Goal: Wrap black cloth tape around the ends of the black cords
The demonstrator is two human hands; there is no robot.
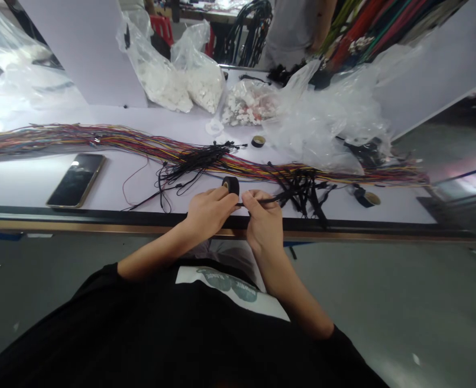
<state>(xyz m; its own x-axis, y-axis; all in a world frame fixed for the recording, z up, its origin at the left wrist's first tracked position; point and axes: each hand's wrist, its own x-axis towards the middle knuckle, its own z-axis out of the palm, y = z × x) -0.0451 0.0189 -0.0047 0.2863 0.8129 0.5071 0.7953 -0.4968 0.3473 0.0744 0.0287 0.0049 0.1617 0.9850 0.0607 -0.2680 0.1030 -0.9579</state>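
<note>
Near the table's front edge, my left hand [210,214] is closed, its fingertips pinching a thin black cable. A roll of black tape [232,185] stands right at these fingers; I cannot tell whether they grip it too. My right hand [265,220] is closed around the same black cable [271,200], thumb and forefinger pressed together close to the left fingertips. Rightward the cable runs into a cluster of black-wrapped wire ends [305,188]. Left of my hands spreads a bunch of black leads with small connectors [201,158].
A long bundle of coloured wires [137,140] crosses the table. On the left lies a phone [77,180]. More tape rolls sit behind [258,141] and at right [367,198]. Plastic bags of white parts [203,86] line the back. A person [290,32] stands beyond.
</note>
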